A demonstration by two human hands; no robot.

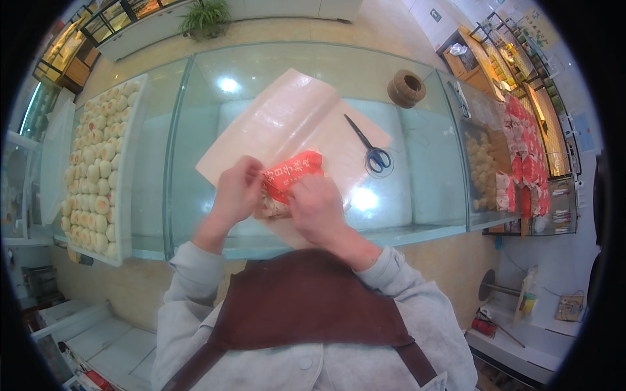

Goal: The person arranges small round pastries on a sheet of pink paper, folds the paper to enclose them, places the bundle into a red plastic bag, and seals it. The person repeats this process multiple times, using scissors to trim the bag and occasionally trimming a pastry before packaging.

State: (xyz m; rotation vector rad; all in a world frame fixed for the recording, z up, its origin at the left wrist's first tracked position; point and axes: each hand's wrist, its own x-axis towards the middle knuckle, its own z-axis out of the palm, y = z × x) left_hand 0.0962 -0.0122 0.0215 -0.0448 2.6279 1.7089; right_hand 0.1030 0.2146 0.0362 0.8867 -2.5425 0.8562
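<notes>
A red paper-wrapped packet [291, 173] lies on a large sheet of pale wrapping paper [287, 114] spread over a glass counter [195, 150]. My left hand [238, 192] grips the packet's left side. My right hand [317, 208] presses on its lower right side. Pale pastry shows under the red paper between my two hands. Both hands look blurred.
Blue-handled scissors [370, 148] lie right of the packet, and a ball of brown twine [406, 88] sits beyond them. A long tray of round pale pastries [98, 169] stands at the left. Red packets [525, 163] are stacked at the far right. A potted plant [205, 18] stands behind the counter.
</notes>
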